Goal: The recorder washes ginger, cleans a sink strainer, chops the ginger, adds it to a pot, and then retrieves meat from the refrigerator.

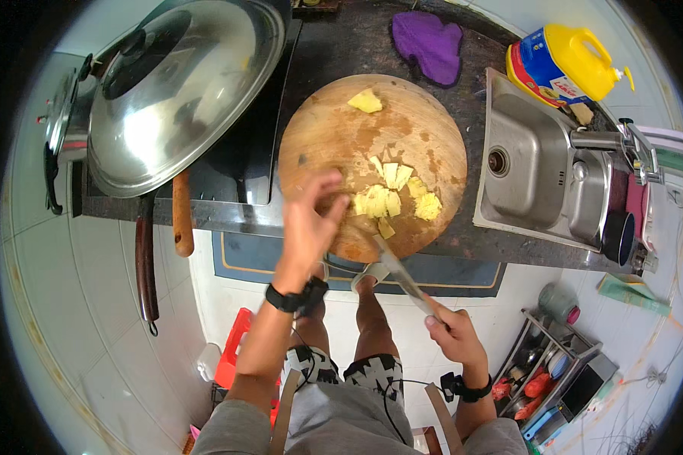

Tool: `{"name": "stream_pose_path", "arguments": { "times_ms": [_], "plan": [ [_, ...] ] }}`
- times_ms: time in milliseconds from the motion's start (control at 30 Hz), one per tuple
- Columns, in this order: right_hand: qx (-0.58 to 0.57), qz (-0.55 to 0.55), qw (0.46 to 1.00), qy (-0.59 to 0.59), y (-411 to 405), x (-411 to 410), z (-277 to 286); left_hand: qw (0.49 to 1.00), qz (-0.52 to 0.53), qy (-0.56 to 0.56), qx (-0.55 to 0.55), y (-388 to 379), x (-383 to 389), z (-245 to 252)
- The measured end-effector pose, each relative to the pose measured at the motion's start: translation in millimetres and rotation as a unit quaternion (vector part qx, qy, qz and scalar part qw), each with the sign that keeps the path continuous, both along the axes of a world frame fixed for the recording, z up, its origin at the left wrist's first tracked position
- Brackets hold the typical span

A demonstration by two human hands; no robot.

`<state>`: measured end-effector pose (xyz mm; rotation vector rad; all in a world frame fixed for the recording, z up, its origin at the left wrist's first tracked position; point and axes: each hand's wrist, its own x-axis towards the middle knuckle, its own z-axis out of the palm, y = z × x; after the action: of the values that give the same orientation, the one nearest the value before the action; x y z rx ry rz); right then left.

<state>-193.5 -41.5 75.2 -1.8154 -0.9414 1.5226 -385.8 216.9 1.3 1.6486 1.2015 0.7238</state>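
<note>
In my right hand (455, 335) is the handle of a kitchen knife (401, 273), its blade slanting up to the near edge of a round wooden cutting board (330, 131). The blade's tip lies by a small yellow piece. My left hand (316, 210), a little blurred, hovers at the board's left side with fingers apart and nothing in them. Just right of its fingertips sits a cluster of pale yellow slices (377, 201), perhaps ginger. Thin cut pieces (395, 175) lie above it, and a rough yellow chunk (428, 206) to the right. Another chunk (365, 101) rests near the far edge.
Left of the board, a large domed steel lid (188, 96) covers a pan on the black cooktop (245, 142); its dark handle (146, 261) juts past the counter. A purple cloth (430, 45) lies behind the board. On the right are a steel sink (529, 193) and a yellow detergent jug (569, 62).
</note>
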Motion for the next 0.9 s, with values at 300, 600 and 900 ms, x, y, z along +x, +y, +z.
{"name": "stream_pose_path", "arguments": {
  "times_ms": [300,600,900],
  "plan": [
    [0.023,0.146,0.989,-0.026,76,38,6,0.946,-0.132,0.114,0.272,109,69,15],
    [0.051,0.109,0.987,-0.106,113,65,10,0.97,-0.176,0.094,0.139,152,60,11],
    [0.02,-0.043,0.998,-0.037,84,22,-3,0.986,-0.103,0.134,0.018,8,-1,44]
  ]
}}
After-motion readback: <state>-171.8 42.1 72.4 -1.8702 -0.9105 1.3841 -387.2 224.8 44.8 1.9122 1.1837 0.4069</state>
